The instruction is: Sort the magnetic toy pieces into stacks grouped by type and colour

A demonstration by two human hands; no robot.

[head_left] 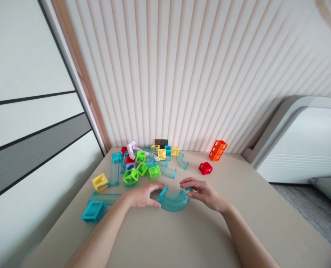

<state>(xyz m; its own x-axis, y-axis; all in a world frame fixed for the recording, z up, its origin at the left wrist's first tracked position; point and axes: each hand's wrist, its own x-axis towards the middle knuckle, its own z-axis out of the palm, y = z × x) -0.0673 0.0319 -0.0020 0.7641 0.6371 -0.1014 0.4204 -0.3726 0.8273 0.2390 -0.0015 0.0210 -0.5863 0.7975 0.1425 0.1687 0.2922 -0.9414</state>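
Observation:
A clear teal curved track piece (173, 200) lies on the beige table (182, 238) between my hands. My left hand (143, 194) grips its left end with fingers curled round it. My right hand (203, 192) pinches its right end. Just beyond lie several green cubes (131, 176), a straight teal tube (167, 171) and a red cube (205, 168).
A yellow cube (99, 182), a teal cube (93, 211) and long teal tubes (113, 172) lie at the left. An orange double block (218, 150) stands by the ribbed wall. More small cubes pile at the back. A white bed frame (302, 141) stands at the right.

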